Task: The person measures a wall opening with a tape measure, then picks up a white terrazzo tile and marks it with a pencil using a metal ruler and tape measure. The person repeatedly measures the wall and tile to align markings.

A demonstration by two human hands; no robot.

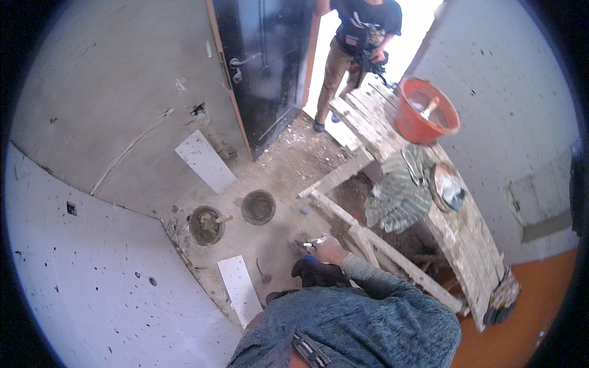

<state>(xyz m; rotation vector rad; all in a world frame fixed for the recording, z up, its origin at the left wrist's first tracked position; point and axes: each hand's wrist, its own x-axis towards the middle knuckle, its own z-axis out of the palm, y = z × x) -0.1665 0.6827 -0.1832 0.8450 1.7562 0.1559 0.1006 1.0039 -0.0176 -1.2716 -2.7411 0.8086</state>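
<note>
My right hand (330, 251) reaches low over the floor, its grey sleeve coming from the right. Its fingers are closed about a small dark and white thing (308, 245), too small to name. I cannot make out my left hand, which my body in the blue-green shirt (362, 322) seems to hide. Below my right hand is a dark cloth-like shape (316, 271), perhaps my trouser leg. Left of the hand stand two round buckets, one with grey mix (258, 207), the other (206, 226) with a light-handled tool in it. A white panel strip (239, 288) lies nearer me.
Another white strip (205, 161) leans by the left wall. At right a wooden trestle bench (475, 245) carries an orange bucket (423, 113), a striped cloth (402, 190) and a bowl. A person (362, 37) stands in the doorway beside the dark door (264, 67).
</note>
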